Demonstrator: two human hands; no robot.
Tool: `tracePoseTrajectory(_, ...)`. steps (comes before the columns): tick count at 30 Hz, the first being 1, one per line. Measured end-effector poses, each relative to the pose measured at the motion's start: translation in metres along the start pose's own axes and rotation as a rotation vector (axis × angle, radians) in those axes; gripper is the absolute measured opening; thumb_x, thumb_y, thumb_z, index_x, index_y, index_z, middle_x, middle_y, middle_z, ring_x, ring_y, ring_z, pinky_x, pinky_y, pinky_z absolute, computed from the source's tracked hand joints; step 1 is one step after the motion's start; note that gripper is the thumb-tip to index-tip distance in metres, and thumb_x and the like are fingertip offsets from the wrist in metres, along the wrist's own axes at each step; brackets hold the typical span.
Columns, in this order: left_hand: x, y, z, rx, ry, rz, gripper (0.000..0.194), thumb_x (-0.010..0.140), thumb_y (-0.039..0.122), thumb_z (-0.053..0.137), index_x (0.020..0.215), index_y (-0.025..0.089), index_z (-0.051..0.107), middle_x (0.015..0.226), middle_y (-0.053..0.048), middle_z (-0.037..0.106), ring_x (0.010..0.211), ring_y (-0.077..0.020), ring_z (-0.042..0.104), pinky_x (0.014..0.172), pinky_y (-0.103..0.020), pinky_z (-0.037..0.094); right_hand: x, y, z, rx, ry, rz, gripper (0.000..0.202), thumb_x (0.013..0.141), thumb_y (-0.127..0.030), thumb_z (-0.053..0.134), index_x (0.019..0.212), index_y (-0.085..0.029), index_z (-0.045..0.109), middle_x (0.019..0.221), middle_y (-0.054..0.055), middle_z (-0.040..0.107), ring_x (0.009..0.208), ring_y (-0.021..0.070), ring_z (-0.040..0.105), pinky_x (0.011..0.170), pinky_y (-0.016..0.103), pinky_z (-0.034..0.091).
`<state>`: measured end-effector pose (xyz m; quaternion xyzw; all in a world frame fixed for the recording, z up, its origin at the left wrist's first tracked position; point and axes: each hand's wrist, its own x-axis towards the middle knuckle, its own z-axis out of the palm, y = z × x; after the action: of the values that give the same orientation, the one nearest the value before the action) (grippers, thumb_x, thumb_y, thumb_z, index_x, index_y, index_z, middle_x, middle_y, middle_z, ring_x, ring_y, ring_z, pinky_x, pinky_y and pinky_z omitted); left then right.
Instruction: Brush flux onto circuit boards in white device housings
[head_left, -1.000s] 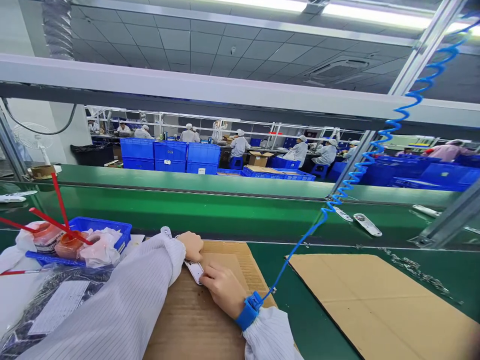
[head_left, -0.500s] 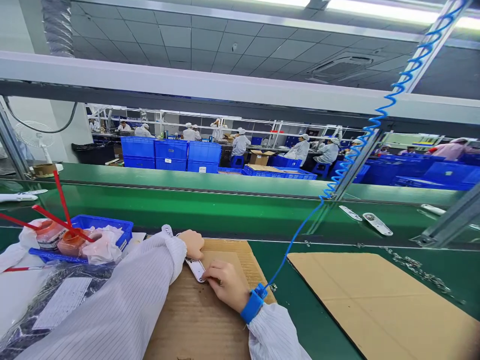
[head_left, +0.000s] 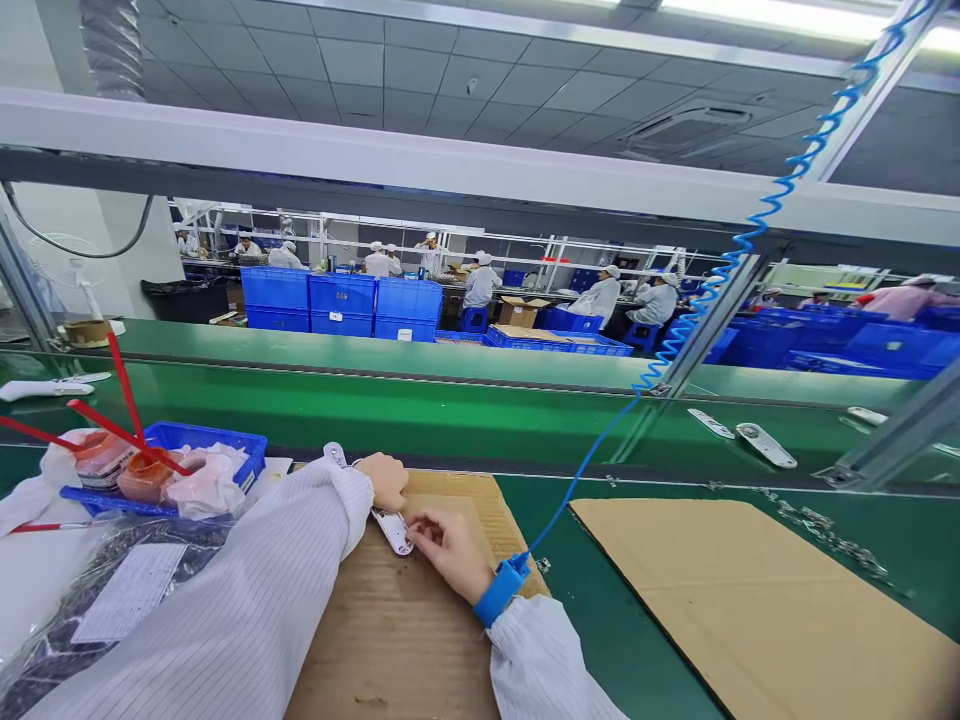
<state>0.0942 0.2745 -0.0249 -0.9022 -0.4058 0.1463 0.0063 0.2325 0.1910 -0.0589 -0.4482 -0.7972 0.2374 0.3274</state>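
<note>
A narrow white plastic casing (head_left: 394, 533) with small dark parts inside lies tilted on a cardboard sheet (head_left: 405, 640). My left hand (head_left: 384, 480) is closed around its far end, which the fingers hide. At its near right edge is my right hand (head_left: 450, 552), thumb and fingertips pinched together. Whatever sits between those fingertips is too small to make out. A blue wrist strap (head_left: 501, 590) circles my right wrist, joined to a coiled blue cord (head_left: 577, 475). Just beyond my left sleeve lies another white piece (head_left: 334, 454), partly hidden.
To the left, a blue tray (head_left: 255, 455) holds jars with red sticks and crumpled tissue. A plastic bag with a paper label (head_left: 129, 592) lies nearer. On the right are another cardboard sheet (head_left: 750, 590) and small metal parts (head_left: 832, 535). White casings (head_left: 766, 445) rest on the green belt (head_left: 450, 415).
My right fingers have drawn closer together and curled more at the casing's edge. My left hand stays nearly still. Casings on the belt have shifted right, and the view has tilted slightly.
</note>
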Motion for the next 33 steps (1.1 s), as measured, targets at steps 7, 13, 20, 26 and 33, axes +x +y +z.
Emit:
tracePoseTrajectory(7, -0.002, 0.000, -0.001, 0.029, -0.026, 0.015, 0.025, 0.081, 0.030, 0.048, 0.099, 0.014, 0.052, 0.099, -0.007, 0.055, 0.085, -0.0181, 0.054, 0.072, -0.038, 0.046, 0.006, 0.000, 0.005, 0.141, 0.090, 0.202, 0.016, 0.056, -0.008, 0.064, 0.069, -0.014, 0.059, 0.065, -0.003, 0.048, 0.049, 0.0050, 0.036, 0.045, 0.017, 0.031)
tracePoseTrajectory(13, -0.005, 0.002, -0.004, 0.043, -0.029, 0.010, 0.026, 0.081, 0.031, 0.048, 0.100, 0.014, 0.052, 0.099, -0.007, 0.055, 0.085, -0.0180, 0.054, 0.072, -0.038, 0.046, 0.006, -0.005, 0.006, 0.216, 0.022, 0.390, 0.011, 0.059, -0.008, 0.057, 0.069, -0.014, 0.054, 0.050, -0.005, 0.047, 0.041, 0.0054, 0.040, 0.040, 0.017, 0.029)
tracePoseTrajectory(20, -0.006, 0.002, -0.004, 0.028, -0.019, 0.006, 0.026, 0.081, 0.031, 0.048, 0.099, 0.014, 0.052, 0.099, -0.007, 0.055, 0.085, -0.0180, 0.054, 0.072, -0.038, 0.046, 0.008, -0.017, 0.007, 0.307, -0.162, 0.616, 0.009, 0.064, -0.008, 0.040, 0.065, -0.015, 0.045, 0.034, -0.006, 0.048, 0.021, 0.0070, 0.035, 0.027, 0.018, 0.019)
tracePoseTrajectory(26, -0.004, 0.002, -0.002, 0.008, -0.004, -0.009, 0.025, 0.081, 0.031, 0.048, 0.099, 0.014, 0.052, 0.099, -0.007, 0.055, 0.085, -0.0181, 0.054, 0.072, -0.038, 0.046, 0.011, -0.021, 0.010, 0.364, -0.181, 0.683, 0.019, 0.063, -0.004, 0.034, 0.076, -0.015, 0.041, 0.029, -0.009, 0.042, 0.019, 0.0067, 0.031, 0.027, 0.018, 0.015)
tracePoseTrajectory(33, -0.005, 0.004, 0.000, 0.012, 0.020, -0.022, 0.025, 0.081, 0.031, 0.048, 0.099, 0.014, 0.052, 0.098, -0.007, 0.055, 0.084, -0.0176, 0.055, 0.072, -0.038, 0.046, 0.004, -0.017, 0.004, 0.396, -0.163, 0.584, 0.017, 0.066, -0.007, 0.046, 0.081, -0.014, 0.047, 0.042, -0.011, 0.041, 0.029, 0.0034, 0.033, 0.035, 0.017, 0.022)
